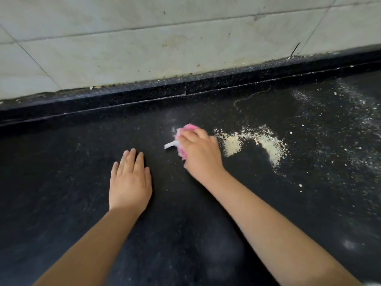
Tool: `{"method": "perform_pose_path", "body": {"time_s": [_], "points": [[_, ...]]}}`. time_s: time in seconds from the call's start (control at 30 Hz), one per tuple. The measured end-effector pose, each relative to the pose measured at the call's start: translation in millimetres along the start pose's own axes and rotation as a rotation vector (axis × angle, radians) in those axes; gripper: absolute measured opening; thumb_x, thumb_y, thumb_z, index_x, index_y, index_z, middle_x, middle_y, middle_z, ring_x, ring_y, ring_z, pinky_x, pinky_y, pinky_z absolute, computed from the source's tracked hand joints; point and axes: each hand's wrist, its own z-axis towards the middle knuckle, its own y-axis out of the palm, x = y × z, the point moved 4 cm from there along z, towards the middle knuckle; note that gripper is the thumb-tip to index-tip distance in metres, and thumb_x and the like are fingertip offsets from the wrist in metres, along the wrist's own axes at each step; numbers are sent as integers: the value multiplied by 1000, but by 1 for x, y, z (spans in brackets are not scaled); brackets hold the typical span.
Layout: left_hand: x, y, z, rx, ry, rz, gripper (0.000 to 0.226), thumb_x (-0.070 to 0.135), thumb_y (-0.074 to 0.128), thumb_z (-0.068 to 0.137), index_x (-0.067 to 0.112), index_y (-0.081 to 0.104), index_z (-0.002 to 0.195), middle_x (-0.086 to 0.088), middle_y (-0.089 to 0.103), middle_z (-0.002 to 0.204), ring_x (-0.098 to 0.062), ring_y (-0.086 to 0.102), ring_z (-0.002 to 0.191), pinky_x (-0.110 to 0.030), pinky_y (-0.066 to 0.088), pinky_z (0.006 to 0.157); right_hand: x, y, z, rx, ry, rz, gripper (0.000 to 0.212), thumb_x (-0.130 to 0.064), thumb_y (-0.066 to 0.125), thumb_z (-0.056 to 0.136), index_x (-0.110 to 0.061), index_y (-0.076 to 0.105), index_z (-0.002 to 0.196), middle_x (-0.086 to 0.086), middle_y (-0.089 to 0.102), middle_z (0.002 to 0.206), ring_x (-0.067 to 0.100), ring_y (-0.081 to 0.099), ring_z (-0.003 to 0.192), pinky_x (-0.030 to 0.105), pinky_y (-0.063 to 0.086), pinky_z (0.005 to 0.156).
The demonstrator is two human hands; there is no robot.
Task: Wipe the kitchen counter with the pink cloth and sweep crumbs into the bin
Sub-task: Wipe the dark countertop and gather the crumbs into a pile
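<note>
My right hand [199, 150] is closed over the bunched pink cloth [186, 129], pressing it on the black counter [61, 162]. A white tag [171, 145] pokes out from the cloth on its left. Just right of that hand lies a pale yellowish pile of crumbs [266, 144], with finer white specks scattered farther right. My left hand [128, 180] rests flat on the counter, fingers together and holding nothing, to the left of and nearer than the cloth. No bin is in view.
A raised black ledge [185, 89] runs along the back of the counter under a stained white tiled wall [144, 38]. A thin thread [249, 97] lies near the ledge. More dusty specks [360, 124] spread at the far right.
</note>
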Motion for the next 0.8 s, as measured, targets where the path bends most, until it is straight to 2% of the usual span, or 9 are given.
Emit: {"method": "perform_pose_path", "body": {"time_s": [0.17, 0.23, 0.3, 0.37, 0.47, 0.53, 0.63, 0.7, 0.8], "points": [[18, 6, -2, -19, 71, 9, 49, 25, 25, 98, 7, 21, 143, -7, 14, 153, -19, 4, 141, -35, 2, 113, 103, -37, -34, -17, 423, -187, 64, -15, 67, 75, -22, 42, 134, -9, 39, 140, 20, 26, 127, 34, 31, 92], [25, 9, -1, -36, 84, 20, 50, 27, 21, 98, 9, 16, 144, -5, 9, 154, -16, 0, 141, -34, -1, 113, 129, -54, -48, 74, 510, -175, 65, -11, 73, 70, -18, 49, 130, -4, 45, 137, 26, 33, 123, 39, 35, 92], [32, 12, -1, -50, 90, 40, 50, 28, 18, 98, 11, 11, 145, -3, 4, 154, -15, -5, 141, -34, -5, 113, 131, -66, -55, 201, 486, -136, 67, -5, 78, 60, -13, 56, 123, 1, 52, 131, 31, 41, 117, 40, 38, 91], [41, 16, 1, -52, 94, 48, 50, 28, 17, 98, 11, 9, 145, -2, 1, 154, -15, -7, 141, -34, -7, 112, 107, -65, -55, 243, 338, -148, 73, -4, 84, 46, -9, 62, 116, 3, 58, 123, 34, 49, 109, 34, 36, 88], [47, 18, 3, -46, 82, 27, 50, 27, 17, 98, 10, 11, 145, -4, 3, 154, -15, -6, 141, -34, -7, 112, 51, -45, -43, 208, 120, -165, 81, -11, 88, 28, -10, 67, 106, 2, 65, 111, 33, 60, 95, 35, 47, 66], [48, 21, 4, -26, 87, 12, 49, 26, 16, 98, 8, 16, 144, -6, 8, 154, -17, -2, 141, -34, -5, 112, 23, -28, -29, 115, 31, -150, 76, -14, 86, 39, -12, 63, 111, 1, 62, 116, 29, 57, 105, 36, 47, 67], [48, 23, 3, 22, 94, 7, 52, 26, 18, 95, 3, 29, 139, -11, 22, 150, -21, 12, 140, -36, 1, 112, 22, -13, -16, -24, -28, -95, 66, -14, 67, 74, -15, 41, 135, -3, 38, 142, 23, 29, 131, 37, 33, 87], [48, 24, 3, 36, 105, 9, 51, 25, 20, 94, 2, 33, 138, -12, 26, 148, -22, 16, 140, -37, 3, 112, 55, -19, -12, -69, 64, -156, 69, -17, 63, 78, -21, 32, 139, -9, 28, 147, 17, 20, 134, 34, 29, 90], [47, 25, 3, 35, 109, -2, 48, 24, 22, 97, 3, 31, 139, -10, 23, 150, -20, 12, 140, -36, 1, 112, 132, -44, -11, -90, 329, -281, 72, -21, 69, 74, -23, 35, 137, -8, 33, 144, 22, 25, 130, 36, 34, 91]]}}
